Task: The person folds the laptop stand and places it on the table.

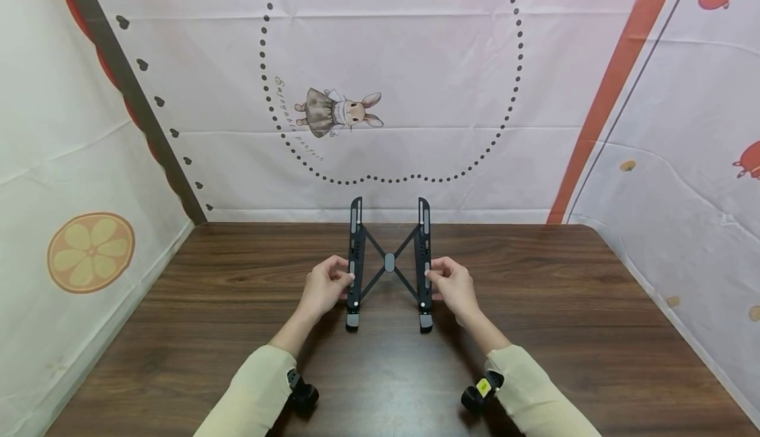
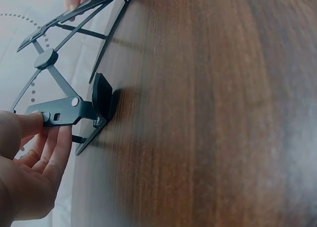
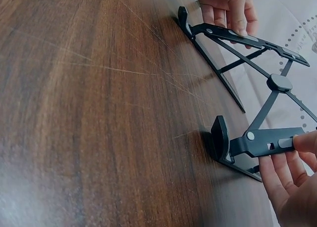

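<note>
A black folding laptop stand (image 1: 389, 263) stands opened out on the table, its two side rails joined by crossed bars with a round grey hub. My left hand (image 1: 325, 286) grips the left rail, thumb on top and fingers beneath, as the left wrist view shows at the rail (image 2: 57, 112). On the other side my right hand (image 1: 454, 287) holds the right rail the same way, its thumb by a grey pad (image 3: 286, 143). Upturned front lips (image 3: 219, 138) show at the near ends. Lower legs of the stand touch the tabletop.
The brown wood-grain table (image 1: 237, 358) has a patterned white cloth (image 1: 415, 61) hanging behind it and on both sides. A camera is strapped to each wrist, the left one (image 1: 305, 396) and the right one (image 1: 474, 398) above the near tabletop.
</note>
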`<state>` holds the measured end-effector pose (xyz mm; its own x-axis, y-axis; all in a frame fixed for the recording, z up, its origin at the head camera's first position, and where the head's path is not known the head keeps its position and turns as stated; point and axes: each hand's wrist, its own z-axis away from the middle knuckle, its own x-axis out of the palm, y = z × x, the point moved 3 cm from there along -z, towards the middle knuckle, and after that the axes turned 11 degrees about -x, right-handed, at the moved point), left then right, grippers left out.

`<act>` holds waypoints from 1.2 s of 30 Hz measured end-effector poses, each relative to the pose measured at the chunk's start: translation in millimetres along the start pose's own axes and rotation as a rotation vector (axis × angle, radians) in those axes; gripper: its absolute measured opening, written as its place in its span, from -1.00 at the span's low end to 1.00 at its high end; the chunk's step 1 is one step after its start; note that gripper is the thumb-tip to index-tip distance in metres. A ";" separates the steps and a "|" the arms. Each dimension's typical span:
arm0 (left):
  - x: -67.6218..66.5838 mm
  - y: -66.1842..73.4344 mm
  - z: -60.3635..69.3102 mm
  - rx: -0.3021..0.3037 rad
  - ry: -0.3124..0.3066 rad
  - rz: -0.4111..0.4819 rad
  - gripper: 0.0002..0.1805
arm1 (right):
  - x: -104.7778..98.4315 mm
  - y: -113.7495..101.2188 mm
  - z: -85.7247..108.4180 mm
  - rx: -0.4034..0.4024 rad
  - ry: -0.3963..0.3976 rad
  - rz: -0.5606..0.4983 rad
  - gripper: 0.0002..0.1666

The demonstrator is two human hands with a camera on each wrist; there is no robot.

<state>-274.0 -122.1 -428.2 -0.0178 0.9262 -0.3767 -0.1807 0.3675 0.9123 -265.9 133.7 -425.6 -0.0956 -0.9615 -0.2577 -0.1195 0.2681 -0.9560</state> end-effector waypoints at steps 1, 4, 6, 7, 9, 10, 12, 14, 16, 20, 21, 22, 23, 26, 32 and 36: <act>0.5 0.1 0.1 -0.001 -0.001 0.002 -0.80 | 0.4 0.2 -0.2 -0.002 0.000 -0.001 -0.80; 2.2 0.5 0.0 -0.002 -0.005 0.007 -0.81 | 1.5 -0.3 -0.2 -0.003 -0.003 -0.001 -0.80; 3.5 0.2 -0.5 -0.001 -0.007 0.006 -0.81 | 2.4 -0.8 -0.1 0.000 -0.004 0.000 -0.81; 4.2 -0.2 -0.8 -0.002 -0.006 0.007 -0.81 | 3.0 -0.9 -0.2 0.001 -0.006 0.002 -0.81; 5.4 -0.7 -1.5 -0.003 -0.004 0.009 -0.82 | 4.1 -1.3 -0.2 0.001 -0.008 0.003 -0.81; 6.0 -0.8 -1.6 0.002 -0.003 0.005 -0.81 | 4.7 -1.4 -0.4 0.000 -0.009 0.003 -0.81; 7.1 -1.0 -1.8 -0.001 -0.004 0.009 -0.81 | 5.9 -1.4 -0.6 -0.002 -0.012 0.001 -0.80; 8.1 -0.7 -1.7 0.002 -0.006 0.009 -0.80 | 6.8 -1.6 -0.6 -0.004 -0.011 -0.002 -0.79; 9.1 -0.3 -1.5 0.001 -0.008 0.007 -0.81 | 7.6 -2.0 -0.4 -0.005 -0.012 -0.005 -0.79; 10.9 0.9 -0.9 0.001 -0.006 0.007 -0.83 | 9.5 -3.2 -0.2 -0.011 -0.014 -0.007 -0.77; 11.4 1.1 -0.9 -0.003 -0.005 0.008 -0.83 | 9.9 -3.5 0.0 -0.012 -0.015 -0.008 -0.77; 11.6 1.4 -0.8 -0.002 -0.003 0.006 -0.84 | 10.7 -3.8 0.1 -0.013 -0.016 -0.009 -0.77; 12.0 1.5 -0.7 -0.003 -0.003 0.006 -0.84 | 11.4 -4.2 0.1 -0.014 -0.016 -0.011 -0.77; 13.0 1.9 -0.9 -0.001 -0.001 0.003 -0.84 | 13.9 -4.6 0.0 -0.014 -0.018 -0.020 -0.78; 15.1 3.1 -0.3 0.022 -0.006 -0.011 -0.79 | 19.1 -4.2 -1.1 -0.008 -0.024 -0.042 -0.79; 16.1 3.9 0.1 0.031 -0.011 -0.007 -0.77 | 21.5 -4.5 -1.4 -0.012 -0.022 -0.040 -0.79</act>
<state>-274.9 -105.8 -430.7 -0.0057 0.9243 -0.3817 -0.1506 0.3765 0.9141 -268.8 112.0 -426.6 -0.0683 -0.9726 -0.2221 -0.1350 0.2296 -0.9639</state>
